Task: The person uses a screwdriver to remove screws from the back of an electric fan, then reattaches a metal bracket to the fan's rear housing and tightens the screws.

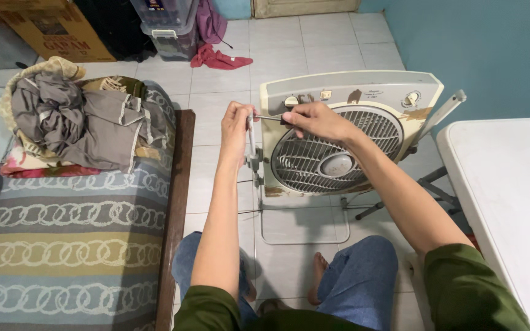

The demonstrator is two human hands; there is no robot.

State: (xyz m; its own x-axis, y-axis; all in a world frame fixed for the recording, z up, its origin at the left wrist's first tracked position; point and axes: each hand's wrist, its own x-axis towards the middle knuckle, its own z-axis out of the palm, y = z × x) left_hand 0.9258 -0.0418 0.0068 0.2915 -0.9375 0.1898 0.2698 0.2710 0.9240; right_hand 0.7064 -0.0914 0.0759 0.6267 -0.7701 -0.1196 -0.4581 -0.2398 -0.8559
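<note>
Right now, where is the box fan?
In the head view the box fan stands upright on the tiled floor at centre, beyond the person's knees, between the bed and the white table.

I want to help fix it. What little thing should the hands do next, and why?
Probably turn the screwdriver a bit more. The right hand holds it level, its tip at the upper left edge of the fan, where the left hand steadies the edge. The screw itself is hidden, so this is a guess.
</note>
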